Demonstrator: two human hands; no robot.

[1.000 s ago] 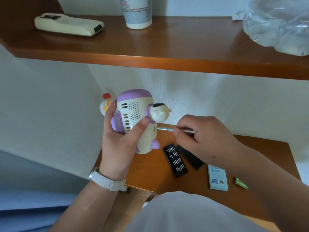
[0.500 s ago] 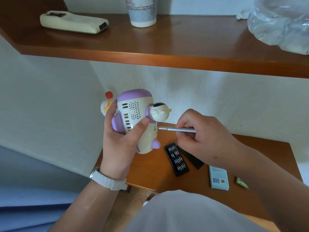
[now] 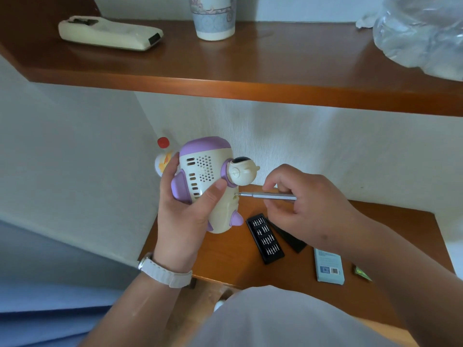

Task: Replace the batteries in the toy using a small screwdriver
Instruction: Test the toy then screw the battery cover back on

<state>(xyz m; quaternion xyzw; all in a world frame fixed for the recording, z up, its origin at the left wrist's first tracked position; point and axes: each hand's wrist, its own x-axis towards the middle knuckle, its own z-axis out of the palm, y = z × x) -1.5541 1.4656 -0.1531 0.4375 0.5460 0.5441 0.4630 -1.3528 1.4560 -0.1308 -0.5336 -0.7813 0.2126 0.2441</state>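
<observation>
Left hand (image 3: 186, 211) gripping toy (image 3: 208, 181), right hand (image 3: 300, 206) pinching screwdriver (image 3: 269, 196) — tip at toy

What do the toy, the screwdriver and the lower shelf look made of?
The toy looks like moulded plastic: smooth, matte cream-and-purple shell with vent slots. The screwdriver seems metal: slim silver shaft with a dull sheen. The lower shelf appears to be varnished wood or veneer: glossy reddish-brown.
</observation>
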